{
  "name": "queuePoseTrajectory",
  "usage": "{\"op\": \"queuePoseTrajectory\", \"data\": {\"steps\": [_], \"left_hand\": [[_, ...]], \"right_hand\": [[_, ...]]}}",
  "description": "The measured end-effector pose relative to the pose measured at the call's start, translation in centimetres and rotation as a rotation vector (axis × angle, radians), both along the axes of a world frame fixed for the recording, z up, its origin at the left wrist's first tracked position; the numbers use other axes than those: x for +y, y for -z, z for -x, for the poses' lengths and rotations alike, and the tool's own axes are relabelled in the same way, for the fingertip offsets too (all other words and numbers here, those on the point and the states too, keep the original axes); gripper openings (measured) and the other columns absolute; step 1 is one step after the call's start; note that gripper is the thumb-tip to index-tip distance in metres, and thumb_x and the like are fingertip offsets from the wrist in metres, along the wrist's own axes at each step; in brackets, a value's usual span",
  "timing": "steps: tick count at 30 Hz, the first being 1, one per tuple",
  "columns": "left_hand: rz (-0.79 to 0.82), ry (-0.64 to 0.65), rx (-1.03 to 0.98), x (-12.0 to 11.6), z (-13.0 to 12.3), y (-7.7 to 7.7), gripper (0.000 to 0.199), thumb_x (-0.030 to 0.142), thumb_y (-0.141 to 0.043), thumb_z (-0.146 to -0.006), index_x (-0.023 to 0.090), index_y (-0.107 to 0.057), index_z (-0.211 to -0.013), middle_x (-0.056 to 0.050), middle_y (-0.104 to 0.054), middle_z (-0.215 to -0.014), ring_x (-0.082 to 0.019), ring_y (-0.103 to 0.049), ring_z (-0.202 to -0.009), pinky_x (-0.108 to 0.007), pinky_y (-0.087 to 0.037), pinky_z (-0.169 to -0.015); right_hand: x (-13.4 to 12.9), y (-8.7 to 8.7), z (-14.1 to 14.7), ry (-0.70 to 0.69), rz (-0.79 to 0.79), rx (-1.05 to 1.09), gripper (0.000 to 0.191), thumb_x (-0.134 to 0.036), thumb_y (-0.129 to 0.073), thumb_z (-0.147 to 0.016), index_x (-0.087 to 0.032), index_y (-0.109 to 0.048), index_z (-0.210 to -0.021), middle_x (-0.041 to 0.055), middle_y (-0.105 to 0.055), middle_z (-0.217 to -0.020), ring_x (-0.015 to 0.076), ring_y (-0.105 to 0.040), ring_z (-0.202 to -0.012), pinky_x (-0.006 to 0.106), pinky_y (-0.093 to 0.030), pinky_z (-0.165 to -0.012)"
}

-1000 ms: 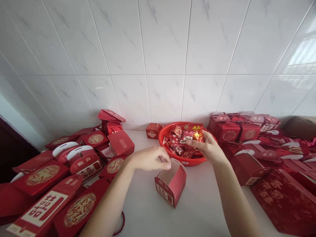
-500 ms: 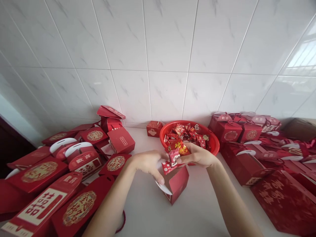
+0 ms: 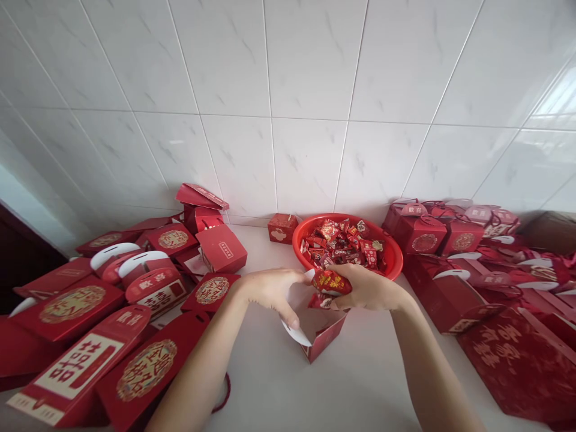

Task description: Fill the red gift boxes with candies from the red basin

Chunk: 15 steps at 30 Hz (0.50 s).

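Observation:
My left hand (image 3: pixel 272 294) grips the left side of an open red gift box (image 3: pixel 324 339), its thumb at the white inner flap. The box stands tilted on the white table with its mouth up. My right hand (image 3: pixel 366 287) is closed on wrapped candies (image 3: pixel 332 282) just over the box's opening; the top one has a shiny red and gold wrapper. Below it, another red wrapped piece shows at the mouth. The box's bottom is mostly hidden. Right behind my hands sits a red plastic basin (image 3: pixel 395 264) holding many wrapped candies (image 3: pixel 346 240).
Red gift boxes (image 3: pixel 148 366) crowd the table's left side, and more red boxes (image 3: pixel 423 234) fill the right. A small red box (image 3: pixel 282 228) stands left of the basin against the tiled wall (image 3: pixel 306 162). A large red bag (image 3: pixel 517 366) lies at the front right.
My right hand has turned and lowered slightly over the box. A pink-and-white candy that showed at its fingertips is no longer visible there. The left hand still grips the box.

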State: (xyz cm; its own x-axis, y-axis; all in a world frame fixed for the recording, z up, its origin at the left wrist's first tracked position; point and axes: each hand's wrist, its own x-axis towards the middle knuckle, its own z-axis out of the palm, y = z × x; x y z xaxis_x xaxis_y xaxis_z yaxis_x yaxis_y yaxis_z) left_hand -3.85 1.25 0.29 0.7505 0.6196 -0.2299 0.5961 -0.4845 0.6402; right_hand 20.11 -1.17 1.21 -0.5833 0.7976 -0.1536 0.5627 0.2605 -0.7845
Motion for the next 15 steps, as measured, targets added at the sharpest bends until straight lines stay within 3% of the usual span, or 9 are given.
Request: {"op": "queuePoseTrajectory", "data": {"steps": [3, 6, 8, 15], "left_hand": [[-0.008, 0.027, -0.035, 0.04, -0.02, -0.01, 0.089, 0.035, -0.091, -0.055, 0.029, -0.057, -0.138, -0.003, -0.061, -0.14, -0.032, -0.054, -0.129, -0.031, -0.042, -0.104], [-0.016, 0.041, -0.042, 0.11, -0.06, -0.02, 0.087, 0.036, -0.091, -0.055, 0.028, -0.058, -0.136, -0.003, -0.06, -0.141, -0.032, -0.053, -0.13, -0.032, -0.04, -0.107], [-0.007, 0.034, -0.038, 0.15, -0.09, 0.0, 0.085, 0.035, -0.09, -0.056, 0.028, -0.059, -0.135, -0.004, -0.06, -0.14, -0.032, -0.054, -0.129, -0.033, -0.04, -0.107], [-0.013, -0.035, 0.079, 0.08, 0.11, 0.04, 0.094, 0.044, -0.089, -0.055, 0.026, -0.054, -0.141, -0.008, -0.058, -0.142, -0.033, -0.053, -0.127, -0.035, -0.042, -0.102]], "right_hand": [[-0.23, -0.25, 0.19, 0.016, -0.069, -0.065, 0.038, -0.022, -0.074, -0.07, -0.02, -0.067, -0.108, 0.002, -0.07, -0.092, 0.0187, -0.062, -0.079, 0.025, -0.046, -0.063], [-0.43, -0.36, 0.38, -0.014, -0.071, -0.011, 0.017, -0.028, -0.06, -0.085, -0.018, -0.064, -0.098, 0.0013, -0.067, -0.08, 0.0161, -0.06, -0.07, 0.026, -0.044, -0.06], [-0.53, -0.37, 0.57, -0.055, -0.089, 0.041, 0.014, -0.03, -0.053, -0.09, -0.019, -0.061, -0.093, 0.0008, -0.066, -0.079, 0.0155, -0.059, -0.071, 0.025, -0.044, -0.062], [-0.26, 0.21, 0.63, 0.031, 0.052, -0.051, 0.021, -0.022, -0.064, -0.08, -0.021, -0.05, -0.096, 0.0015, -0.07, -0.087, 0.0159, -0.064, -0.07, 0.024, -0.046, -0.057]]}}
